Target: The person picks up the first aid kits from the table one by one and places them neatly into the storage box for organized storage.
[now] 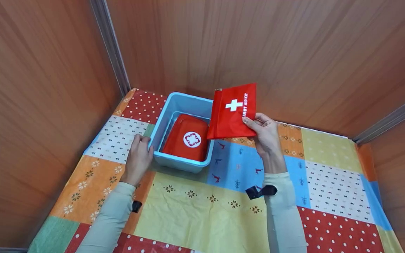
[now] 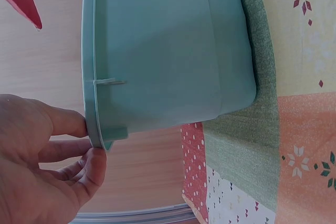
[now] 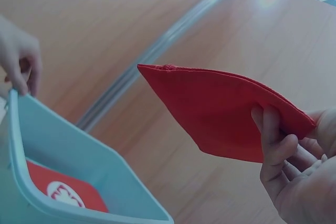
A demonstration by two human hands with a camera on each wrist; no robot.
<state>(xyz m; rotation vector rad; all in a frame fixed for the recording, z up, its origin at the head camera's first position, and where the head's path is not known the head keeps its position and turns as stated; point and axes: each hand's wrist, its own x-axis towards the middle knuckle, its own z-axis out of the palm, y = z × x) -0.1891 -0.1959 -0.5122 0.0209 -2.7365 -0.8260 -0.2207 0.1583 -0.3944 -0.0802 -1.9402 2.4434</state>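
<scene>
My right hand (image 1: pixel 266 135) pinches the near right edge of a flat red first aid pouch (image 1: pixel 229 123), thumb on the printed face and fingers behind it. The pouch has a white cross, white lettering and a zipper along its left side. It is raised beside the right rim of a light blue plastic bin (image 1: pixel 179 163) and overlaps that rim in the head view. With my left hand (image 1: pixel 140 158) I grip the bin's near left rim corner, the thumb and fingertips round the lip. Inside the bin lies a red case (image 1: pixel 178 140) with a white round emblem.
A patchwork-print cloth (image 1: pixel 202 207) covers the table. Wood-grain panels (image 1: pixel 202 45) rise behind and at both sides, with a metal strip (image 1: pixel 111 45) in the left corner. A dark strap (image 1: pixel 269 190) sits on the right sleeve.
</scene>
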